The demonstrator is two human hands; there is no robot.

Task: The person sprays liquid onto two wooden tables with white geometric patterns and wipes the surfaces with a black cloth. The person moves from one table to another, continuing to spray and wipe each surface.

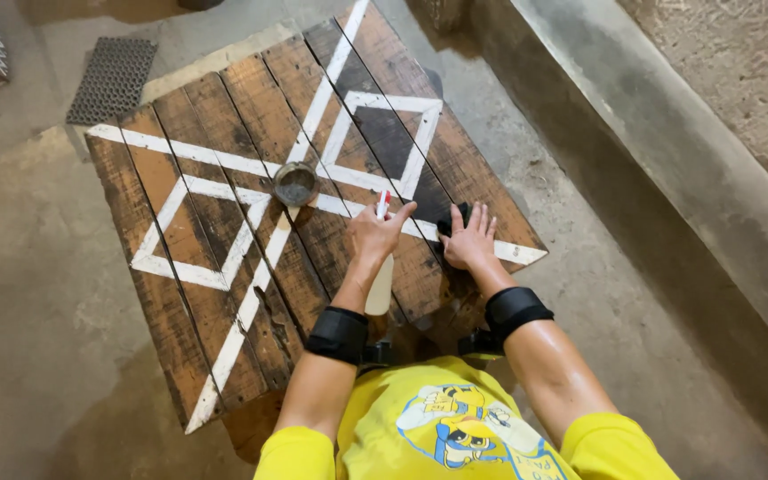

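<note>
We see our left hand (377,233) closed around a slim white marker (382,206) with a red tip, over a white painted stripe on the weathered plank surface (215,133); our right hand (470,238) presses flat, fingers spread, on a dark cloth (451,222). A round metal dish (295,184) sits nearby.

Hands: two, left hand (375,233) and right hand (470,238)
Wooden boards: one (224,231)
Small bowls: one (295,184)
Floor mats: one (113,78)
Arm bands: two (338,334)
</note>
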